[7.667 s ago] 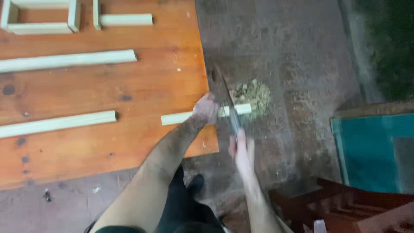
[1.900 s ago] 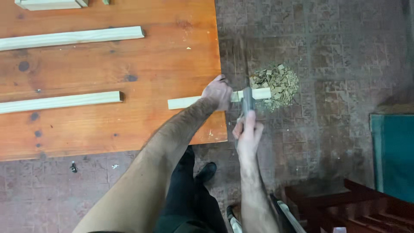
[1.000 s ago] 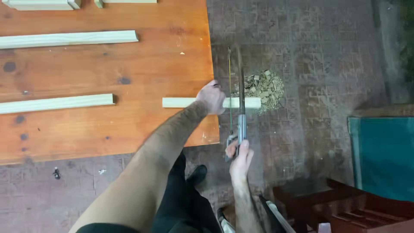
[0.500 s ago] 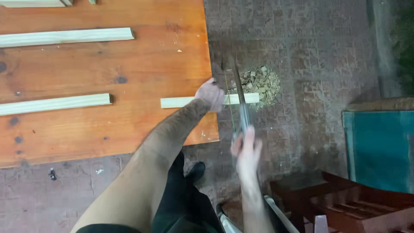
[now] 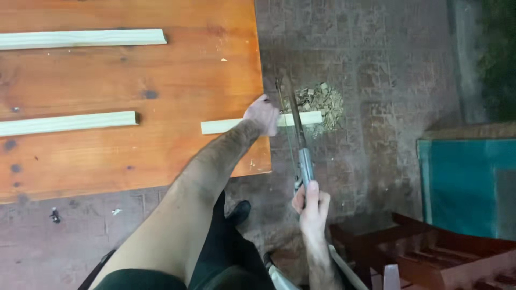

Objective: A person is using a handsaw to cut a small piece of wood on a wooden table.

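My left hand [image 5: 262,114] presses a pale wooden strip [image 5: 223,127] flat at the right edge of the orange-brown wooden table [image 5: 177,80]. The strip's end [image 5: 309,117] sticks out past the table edge, over the paved ground. My right hand [image 5: 310,207] grips the handle of a thin-framed hand saw [image 5: 294,131], whose blade crosses the strip just right of my left hand.
Two longer pale strips [image 5: 80,38] [image 5: 67,122] lie on the table to the left. A heap of sawdust and offcuts [image 5: 321,101] sits on the paving below the cut. A teal panel [image 5: 465,182] and dark reddish wooden frames [image 5: 430,258] stand at the right.
The saw has moved back and forth across the strip; it is now pulled back toward me. My left hand has stayed on the strip. The view shifted slightly.
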